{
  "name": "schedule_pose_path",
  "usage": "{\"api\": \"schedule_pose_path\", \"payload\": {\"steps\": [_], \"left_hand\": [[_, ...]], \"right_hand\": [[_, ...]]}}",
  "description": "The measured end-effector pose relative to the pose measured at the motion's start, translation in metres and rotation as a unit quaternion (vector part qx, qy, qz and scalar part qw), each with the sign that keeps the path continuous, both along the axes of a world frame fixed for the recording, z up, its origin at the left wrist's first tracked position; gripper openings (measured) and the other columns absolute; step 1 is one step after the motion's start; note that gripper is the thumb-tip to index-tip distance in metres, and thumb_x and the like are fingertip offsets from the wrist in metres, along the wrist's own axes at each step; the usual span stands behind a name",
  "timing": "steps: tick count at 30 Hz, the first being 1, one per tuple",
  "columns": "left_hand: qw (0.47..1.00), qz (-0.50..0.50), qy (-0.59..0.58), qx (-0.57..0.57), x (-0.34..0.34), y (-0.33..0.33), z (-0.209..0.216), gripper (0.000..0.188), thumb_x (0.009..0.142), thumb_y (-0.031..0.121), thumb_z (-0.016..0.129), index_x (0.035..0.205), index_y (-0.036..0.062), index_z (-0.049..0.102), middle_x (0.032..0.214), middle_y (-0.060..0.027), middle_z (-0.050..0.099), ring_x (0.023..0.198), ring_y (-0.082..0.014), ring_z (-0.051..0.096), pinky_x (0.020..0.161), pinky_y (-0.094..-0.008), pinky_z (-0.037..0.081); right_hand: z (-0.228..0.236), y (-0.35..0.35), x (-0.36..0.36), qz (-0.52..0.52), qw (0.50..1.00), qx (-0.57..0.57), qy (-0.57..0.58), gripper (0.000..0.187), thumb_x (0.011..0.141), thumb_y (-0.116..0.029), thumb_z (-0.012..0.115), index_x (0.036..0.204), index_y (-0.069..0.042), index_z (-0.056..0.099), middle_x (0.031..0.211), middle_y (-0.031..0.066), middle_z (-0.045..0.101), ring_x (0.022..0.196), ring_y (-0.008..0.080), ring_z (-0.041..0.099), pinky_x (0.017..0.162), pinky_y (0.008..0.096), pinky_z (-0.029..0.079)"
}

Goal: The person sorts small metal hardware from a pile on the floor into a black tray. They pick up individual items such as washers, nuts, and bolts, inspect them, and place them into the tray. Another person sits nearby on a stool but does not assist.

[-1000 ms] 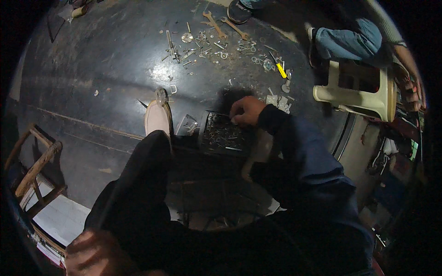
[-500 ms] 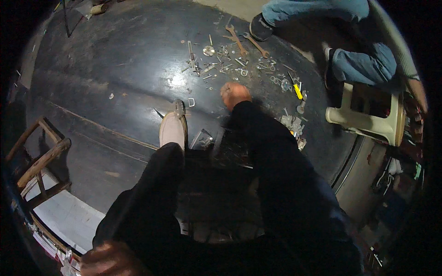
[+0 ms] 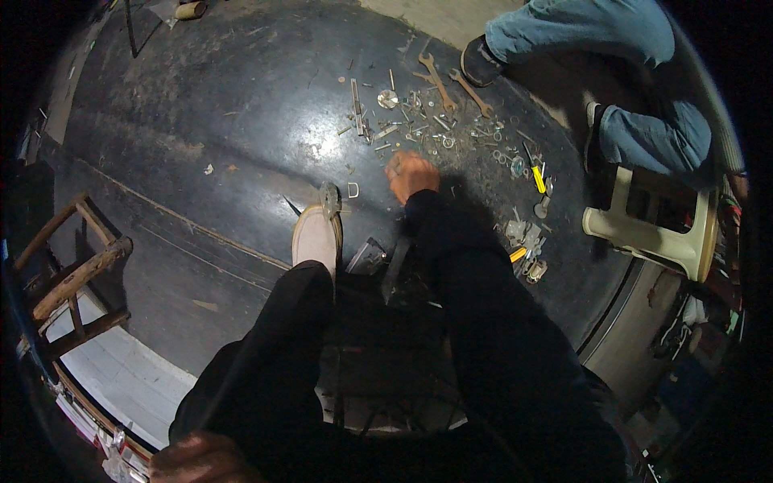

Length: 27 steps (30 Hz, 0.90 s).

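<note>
My right hand (image 3: 413,175) is closed over the dark floor, at the near edge of a spread of loose metal hardware (image 3: 441,138). Whatever its curled fingers may hold is hidden. To its left lies a small D-shaped metal ring (image 3: 353,190), apart from the hand. Beyond the hand are a flat slotted metal strip (image 3: 357,106) and a round metal disc (image 3: 388,99). Two rusty open-ended wrenches, one (image 3: 437,83) and another (image 3: 472,93), lie farther back. At the lower left edge my left hand (image 3: 205,460) is by my dark-trousered leg, dim and partly cut off.
A yellow-handled tool (image 3: 539,179) lies right of the hardware, with small packets (image 3: 525,239) nearer. A cream plastic stool (image 3: 644,229) stands at right, beside another person's jeans-clad legs (image 3: 580,36). A wooden frame (image 3: 80,274) stands at left. My light shoe (image 3: 316,237) is on the floor.
The view has shifted, so the floor and its things appear farther right and slightly lower. My right hand has moved a little leftward over the floor, nearer the D-shaped ring, still closed.
</note>
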<state>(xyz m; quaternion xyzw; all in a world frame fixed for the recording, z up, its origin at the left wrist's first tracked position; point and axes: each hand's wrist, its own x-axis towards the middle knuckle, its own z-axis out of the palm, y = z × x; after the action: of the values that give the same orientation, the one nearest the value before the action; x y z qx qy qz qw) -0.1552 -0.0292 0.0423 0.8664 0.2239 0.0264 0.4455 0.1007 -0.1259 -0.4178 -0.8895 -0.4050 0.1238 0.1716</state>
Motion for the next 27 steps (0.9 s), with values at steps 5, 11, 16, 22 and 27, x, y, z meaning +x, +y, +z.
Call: {"api": "schedule_pose_path", "payload": {"steps": [5, 11, 16, 22, 27], "left_hand": [[0.999, 0.003, 0.000, 0.048, 0.001, -0.002, 0.000, 0.022, 0.091, 0.019, 0.059, 0.085, 0.0011, 0.072, 0.081, -0.0153, 0.069, 0.069, -0.0331, 0.065, 0.065, -0.0414, 0.052], [0.999, -0.026, -0.008, -0.022, 0.008, 0.003, -0.009, 0.023, 0.090, 0.014, 0.057, 0.084, -0.0024, 0.071, 0.080, -0.0153, 0.071, 0.068, -0.0316, 0.066, 0.063, -0.0389, 0.052], [0.996, -0.059, -0.057, -0.031, 0.018, 0.008, -0.010, 0.023, 0.094, 0.013, 0.055, 0.087, -0.0049, 0.068, 0.077, -0.0168, 0.070, 0.060, -0.0303, 0.063, 0.055, -0.0381, 0.049], [0.995, -0.058, -0.047, -0.061, 0.024, 0.003, -0.002, 0.024, 0.094, 0.013, 0.056, 0.080, -0.0049, 0.066, 0.073, -0.0162, 0.066, 0.056, -0.0320, 0.059, 0.051, -0.0400, 0.045], [0.991, -0.052, -0.103, -0.074, 0.009, -0.007, -0.007, 0.027, 0.095, 0.016, 0.054, 0.079, -0.0049, 0.063, 0.070, -0.0176, 0.062, 0.060, -0.0327, 0.060, 0.058, -0.0402, 0.048]], "right_hand": [[0.006, 0.005, 0.002, 0.007, 0.996, 0.068, 0.059, 0.010, 0.076, -0.013, 0.068, 0.084, -0.008, 0.063, 0.086, 0.0153, 0.067, 0.082, 0.0395, 0.064, 0.071, 0.0497, 0.051], [0.011, 0.017, -0.001, 0.017, 0.995, -0.015, 0.095, 0.018, 0.075, -0.015, 0.070, 0.088, -0.004, 0.064, 0.091, 0.0213, 0.067, 0.088, 0.0430, 0.064, 0.078, 0.0511, 0.052], [0.019, 0.018, -0.001, 0.015, 0.994, -0.030, 0.104, 0.020, 0.073, -0.016, 0.071, 0.087, -0.003, 0.064, 0.090, 0.0219, 0.067, 0.088, 0.0435, 0.065, 0.079, 0.0518, 0.052], [0.037, -0.007, 0.013, 0.027, 0.983, 0.007, 0.183, 0.019, 0.073, -0.017, 0.069, 0.085, -0.003, 0.064, 0.082, 0.0206, 0.067, 0.082, 0.0406, 0.066, 0.073, 0.0490, 0.052], [0.067, -0.059, 0.037, 0.219, 0.943, -0.040, 0.248, 0.017, 0.071, -0.021, 0.065, 0.079, -0.006, 0.067, 0.082, 0.0225, 0.067, 0.079, 0.0420, 0.065, 0.071, 0.0491, 0.052]]}}
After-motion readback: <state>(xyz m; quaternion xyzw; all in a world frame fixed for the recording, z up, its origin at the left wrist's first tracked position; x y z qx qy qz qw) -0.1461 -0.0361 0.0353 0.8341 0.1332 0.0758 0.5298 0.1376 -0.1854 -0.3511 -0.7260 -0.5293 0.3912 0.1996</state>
